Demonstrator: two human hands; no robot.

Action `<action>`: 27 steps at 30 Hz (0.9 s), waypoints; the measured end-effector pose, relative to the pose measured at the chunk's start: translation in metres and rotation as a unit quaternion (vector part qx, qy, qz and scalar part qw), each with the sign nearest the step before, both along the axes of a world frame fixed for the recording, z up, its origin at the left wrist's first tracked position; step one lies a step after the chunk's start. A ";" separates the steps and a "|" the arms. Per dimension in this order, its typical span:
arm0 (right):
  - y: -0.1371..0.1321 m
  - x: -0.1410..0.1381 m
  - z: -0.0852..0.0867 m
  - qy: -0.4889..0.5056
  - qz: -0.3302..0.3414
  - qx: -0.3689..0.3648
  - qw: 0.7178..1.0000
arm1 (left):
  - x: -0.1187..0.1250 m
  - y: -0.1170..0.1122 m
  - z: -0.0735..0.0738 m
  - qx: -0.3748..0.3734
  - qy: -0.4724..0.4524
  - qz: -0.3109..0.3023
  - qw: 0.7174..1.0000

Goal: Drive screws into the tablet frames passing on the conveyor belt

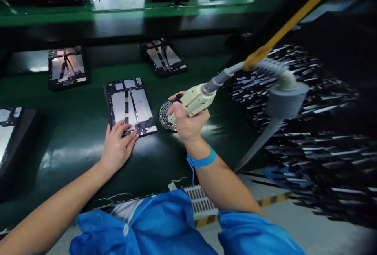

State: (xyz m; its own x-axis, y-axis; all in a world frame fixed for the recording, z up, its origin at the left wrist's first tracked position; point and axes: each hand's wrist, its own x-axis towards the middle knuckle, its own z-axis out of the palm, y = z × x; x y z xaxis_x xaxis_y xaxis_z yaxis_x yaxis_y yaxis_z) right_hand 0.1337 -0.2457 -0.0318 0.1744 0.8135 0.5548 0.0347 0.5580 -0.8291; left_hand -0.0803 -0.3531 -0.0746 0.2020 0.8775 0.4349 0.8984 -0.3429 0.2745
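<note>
My left hand [118, 145] lies flat with fingers spread on the near corner of an opened tablet chassis [131, 104] that rests on the dark green belt [88, 157]. My right hand [187, 121] is closed round a cream electric screwdriver [196, 100], its tip hidden behind the hand. A grey cable [224, 75] and a yellow cord [294, 19] run up from the tool. Just under the tool sits a round perforated metal screw dish [165, 114]. A blue strap [203, 161] circles my right wrist.
Further tablet chassis lie on the belt at the far left [67, 66], far centre [163, 57] and at the left edge [8, 129]. A blurred dark rack with shiny strips [318, 129] stands to the right. A raised green shelf [126, 11] runs behind the belt.
</note>
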 end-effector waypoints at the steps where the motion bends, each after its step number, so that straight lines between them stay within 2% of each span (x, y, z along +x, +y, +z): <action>1: 0.000 -0.001 0.001 0.006 0.001 -0.005 1.000 | 0.000 -0.002 0.000 -0.003 -0.003 -0.001 1.000; 6: -0.002 -0.002 0.001 0.021 0.024 -0.019 0.999 | -0.002 -0.004 0.002 -0.019 -0.006 -0.008 1.000; 17: -0.003 0.000 -0.002 0.010 0.023 -0.027 0.999 | -0.004 0.000 0.000 -0.023 -0.026 -0.012 0.999; 23: -0.008 -0.005 0.018 0.030 -0.008 -0.015 0.999 | -0.002 0.003 0.000 -0.034 -0.036 -0.014 0.999; 27: -0.020 -0.027 0.029 0.065 0.036 -0.006 0.997 | 0.001 0.003 0.003 -0.055 -0.038 -0.017 0.998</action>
